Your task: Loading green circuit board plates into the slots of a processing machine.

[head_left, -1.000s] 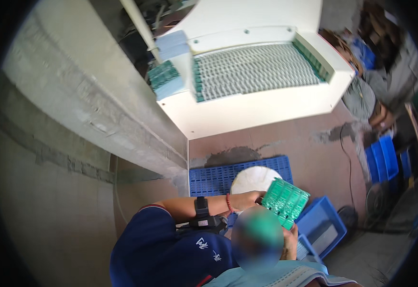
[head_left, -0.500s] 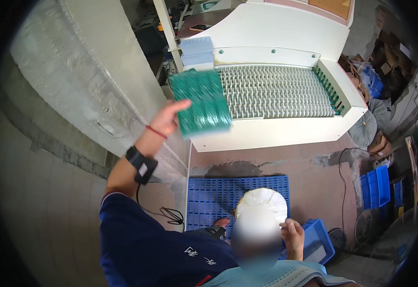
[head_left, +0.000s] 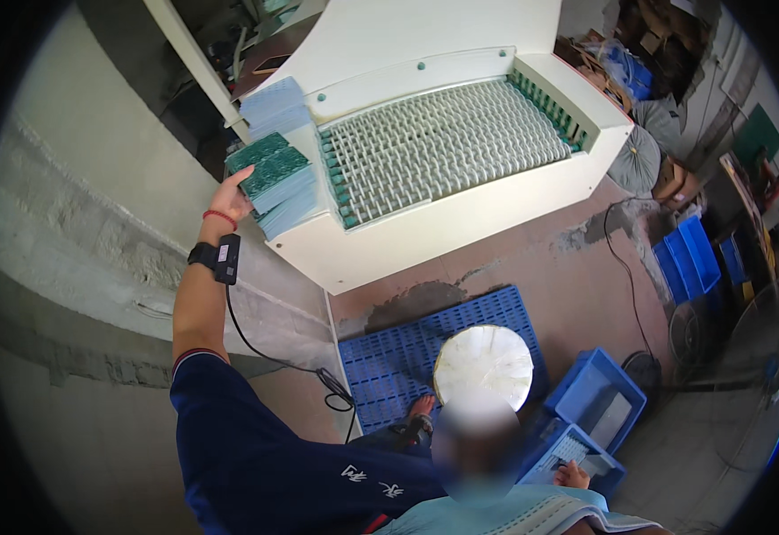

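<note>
A dark green board [head_left: 269, 163] lies on top of a stack of pale blue-edged boards [head_left: 287, 198] at the machine's left end. My left hand [head_left: 234, 193] grips its left edge, thumb on top and the other fingers hidden. At the lower right, my right hand [head_left: 572, 474] is over a blue bin [head_left: 605, 474], beside pale ribbed pieces [head_left: 565, 450] lying in it. Its fingers look curled; whether something is in them is hidden.
The white machine [head_left: 461, 234] has a bed of metal rollers [head_left: 443, 147]. Another pale blue stack [head_left: 274, 109] stands behind the green board. A round padded stool [head_left: 486, 364] stands on a blue slatted mat [head_left: 389, 361]. A black cable [head_left: 269, 354] hangs from my left wrist.
The green board, blurred in the air half a second ago, now rests on the stack with my left hand on it. My right hand has moved down to the blue bin. The view has turned.
</note>
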A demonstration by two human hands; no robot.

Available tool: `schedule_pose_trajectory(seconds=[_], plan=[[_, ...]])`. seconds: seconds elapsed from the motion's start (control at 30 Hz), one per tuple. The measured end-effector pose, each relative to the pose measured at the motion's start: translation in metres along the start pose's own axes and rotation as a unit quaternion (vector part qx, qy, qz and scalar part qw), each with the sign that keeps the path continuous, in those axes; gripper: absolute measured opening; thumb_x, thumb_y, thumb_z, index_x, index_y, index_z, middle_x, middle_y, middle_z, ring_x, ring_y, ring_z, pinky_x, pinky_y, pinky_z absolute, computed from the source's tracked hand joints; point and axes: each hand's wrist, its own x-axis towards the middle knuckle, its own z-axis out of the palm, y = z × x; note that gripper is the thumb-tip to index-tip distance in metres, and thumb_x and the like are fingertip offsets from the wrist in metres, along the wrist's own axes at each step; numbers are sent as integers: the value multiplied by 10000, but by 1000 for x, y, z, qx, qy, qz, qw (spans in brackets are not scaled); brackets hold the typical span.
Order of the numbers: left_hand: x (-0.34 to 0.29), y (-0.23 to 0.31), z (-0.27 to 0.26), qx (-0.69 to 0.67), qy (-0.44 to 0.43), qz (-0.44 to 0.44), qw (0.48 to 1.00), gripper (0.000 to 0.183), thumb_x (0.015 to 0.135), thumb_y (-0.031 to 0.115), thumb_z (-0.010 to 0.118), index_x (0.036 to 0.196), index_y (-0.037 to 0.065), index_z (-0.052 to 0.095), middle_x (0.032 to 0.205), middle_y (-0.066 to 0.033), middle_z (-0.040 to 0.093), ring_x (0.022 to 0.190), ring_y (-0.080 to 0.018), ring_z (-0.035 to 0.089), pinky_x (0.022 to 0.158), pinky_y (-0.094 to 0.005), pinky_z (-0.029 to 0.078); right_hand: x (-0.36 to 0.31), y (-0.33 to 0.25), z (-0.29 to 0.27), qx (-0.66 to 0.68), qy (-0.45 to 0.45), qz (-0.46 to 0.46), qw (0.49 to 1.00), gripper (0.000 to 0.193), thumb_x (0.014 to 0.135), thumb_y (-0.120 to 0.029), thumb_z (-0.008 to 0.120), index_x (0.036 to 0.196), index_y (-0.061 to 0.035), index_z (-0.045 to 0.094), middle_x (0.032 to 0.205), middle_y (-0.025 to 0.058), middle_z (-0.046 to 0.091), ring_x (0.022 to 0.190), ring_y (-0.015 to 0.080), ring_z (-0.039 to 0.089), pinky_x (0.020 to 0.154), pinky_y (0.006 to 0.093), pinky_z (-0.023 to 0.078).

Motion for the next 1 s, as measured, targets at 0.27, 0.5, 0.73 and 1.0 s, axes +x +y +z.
schedule_pose_trajectory(seconds=[0.27, 0.5, 0.73, 1.0], plan=[[-29, 30, 30, 549, 108, -121, 820, 515, 751, 400, 669, 1095, 32, 560, 661, -5, 516, 630, -105, 520, 525, -248, 430, 42, 72, -52, 60, 11, -50, 997, 274, 826, -247, 610, 645, -52, 543, 531, 47, 517, 408, 127, 495, 356, 249, 392], [-76, -44, 132, 453, -115, -103, 878, 428, 885, 354, 454, 1165, 35, 510, 889, -84, 597, 697, -139, 584, 631, -276, 493, 163, 144, -95, -46, 58, 16, 997, 296, 804, -281, 628, 678, -15, 599, 556, 67, 567, 453, 160, 544, 415, 290, 434], [-122, -166, 174, 659, 24, -205, 723, 354, 859, 372, 491, 1002, 63, 585, 793, -69, 611, 668, -170, 573, 617, -278, 458, 238, 263, -198, -160, 268, 77, 947, 315, 723, -284, 679, 831, 7, 621, 740, 147, 632, 682, 287, 620, 634, 368, 507], [-188, -246, 257, 757, 29, -221, 614, 359, 833, 399, 513, 991, 93, 612, 897, -78, 623, 733, -205, 585, 679, -349, 468, 290, 261, -253, -343, 316, 93, 880, 578, 728, -267, 635, 1208, -13, 437, 1216, 190, 479, 1111, 350, 469, 907, 430, 409]])
